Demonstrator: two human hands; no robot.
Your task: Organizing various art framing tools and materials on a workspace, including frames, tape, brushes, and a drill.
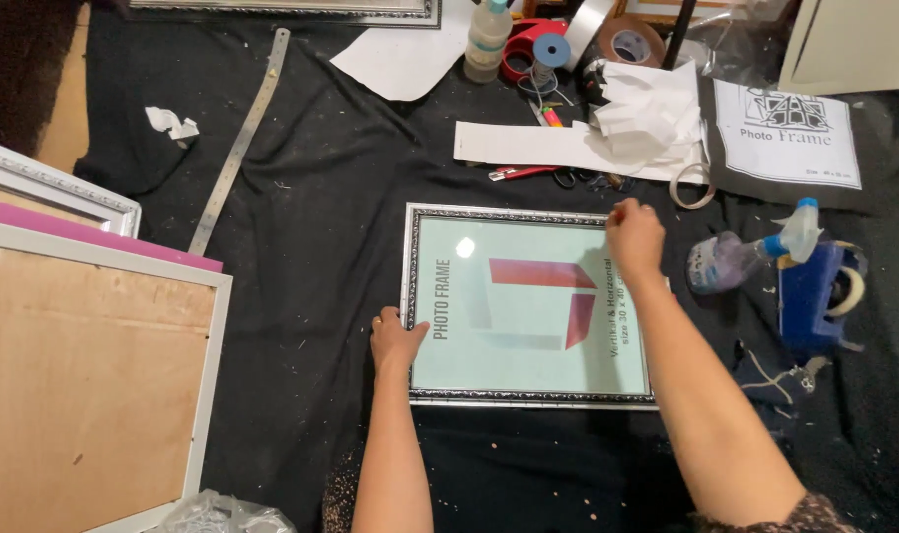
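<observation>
A silver-edged picture frame (509, 212) lies flat on black cloth, with a pale green printed insert bearing a red shape under its glass. My left hand (394, 341) rests on the frame's left edge, thumb on the glass. My right hand (635, 237) sits on the frame's upper right corner, fingers curled over the rim. Both forearms reach in from the bottom of the view.
A large white frame with a brown backing board (84, 375) fills the left. A metal ruler (237, 148) lies diagonally at upper left. A spray bottle (746, 259) and blue tape dispenser (815, 291) sit right of the frame. Tape rolls, paper strips, scissors and a bottle crowd the top.
</observation>
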